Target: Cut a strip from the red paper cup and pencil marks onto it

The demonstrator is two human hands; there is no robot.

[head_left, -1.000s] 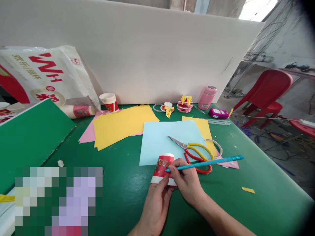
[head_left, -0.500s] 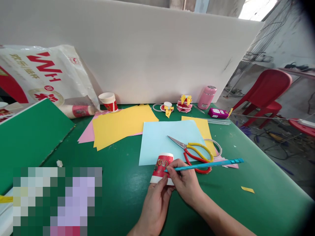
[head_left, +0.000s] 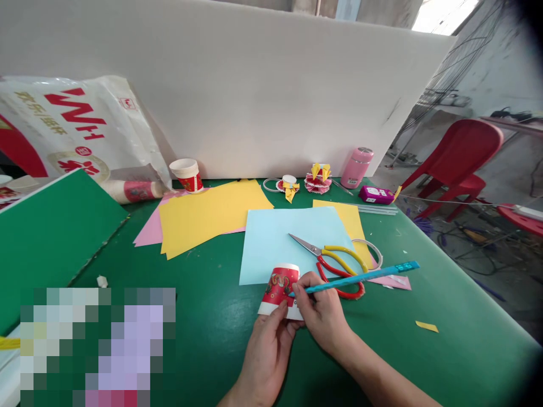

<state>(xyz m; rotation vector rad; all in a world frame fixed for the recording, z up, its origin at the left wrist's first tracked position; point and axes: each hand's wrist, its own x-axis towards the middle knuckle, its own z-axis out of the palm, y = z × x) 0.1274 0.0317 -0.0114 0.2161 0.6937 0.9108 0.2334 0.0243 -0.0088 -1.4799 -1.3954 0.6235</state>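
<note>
A red and white paper cup (head_left: 278, 285) with a printed figure is tipped in my left hand (head_left: 271, 345), whose thumb presses on its near side. My right hand (head_left: 320, 308) is closed round a long blue pencil (head_left: 365, 277). The pencil's tip is at the cup's printed wall, and its other end points to the right. Behind the pencil lie scissors (head_left: 322, 254) with red and yellow handles, resting on a light blue sheet of paper (head_left: 271, 237). The fingers under the cup are partly hidden.
Yellow paper sheets (head_left: 212, 215) lie over pink ones. Another paper cup (head_left: 186, 175), paper crafts (head_left: 318, 180), a pink bottle (head_left: 357, 168) and a purple packet (head_left: 376, 195) stand along the white board (head_left: 254, 96). A green panel (head_left: 55, 243) leans at left. A tape roll (head_left: 377, 254) lies beyond the scissors.
The pencil's tip has shifted slightly right on the cup and its far end has risen. My right hand has moved slightly with it. The cup stays nearly in place.
</note>
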